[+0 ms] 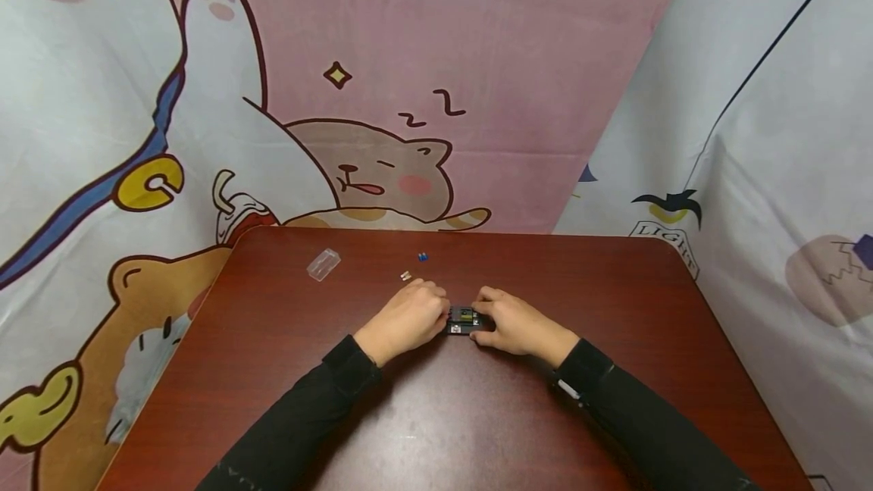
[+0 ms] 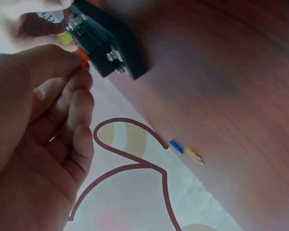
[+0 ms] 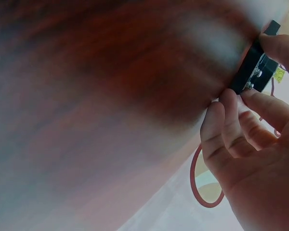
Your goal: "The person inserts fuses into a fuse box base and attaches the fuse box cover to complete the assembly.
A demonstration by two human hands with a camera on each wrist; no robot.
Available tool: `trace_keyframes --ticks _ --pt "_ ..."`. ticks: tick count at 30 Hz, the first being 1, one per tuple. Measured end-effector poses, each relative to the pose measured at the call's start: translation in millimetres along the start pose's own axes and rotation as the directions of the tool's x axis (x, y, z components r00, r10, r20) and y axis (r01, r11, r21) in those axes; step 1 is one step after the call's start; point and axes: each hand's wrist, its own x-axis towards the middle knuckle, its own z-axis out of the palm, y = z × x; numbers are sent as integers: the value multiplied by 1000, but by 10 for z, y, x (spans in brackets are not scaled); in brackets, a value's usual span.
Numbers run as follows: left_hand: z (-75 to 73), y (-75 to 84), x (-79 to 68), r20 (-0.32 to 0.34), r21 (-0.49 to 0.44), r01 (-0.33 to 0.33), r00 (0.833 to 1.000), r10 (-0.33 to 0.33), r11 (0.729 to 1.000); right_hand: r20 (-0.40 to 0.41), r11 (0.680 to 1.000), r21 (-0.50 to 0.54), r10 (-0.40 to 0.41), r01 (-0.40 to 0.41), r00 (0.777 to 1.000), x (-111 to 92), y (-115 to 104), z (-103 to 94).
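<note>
A black fuse block [image 1: 464,329] with metal screw terminals sits on the table between the hands. My right hand [image 1: 521,328] grips its right end, thumb on one side and fingers on the other. At its left end, my left hand [image 1: 412,317] pinches an orange blade fuse [image 2: 82,56] between thumb and forefinger, against the block; how deep it sits is hidden by the fingers. Beside the orange one, a yellow fuse [image 2: 65,38] shows on the block. Beyond the left hand lie blue fuses [image 1: 423,257] and tan fuses [image 1: 405,276], the latter with metal prongs.
A clear plastic cover [image 1: 323,264] lies at the back left of the brown wooden table [image 1: 614,415]. Behind the table's far edge hangs a printed cloth [image 1: 518,97] with cartoon animals.
</note>
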Motion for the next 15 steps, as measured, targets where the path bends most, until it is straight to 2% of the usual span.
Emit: trace_keyframes --ticks 8,15 --pt "-23 -1 5 25 -32 7 1000 -6 999 5 1000 2 2 -2 1000 -1 0 -1" --pt "-20 -26 -8 5 -65 6 1000 -6 998 15 1000 -4 7 -7 1000 9 -9 -8"
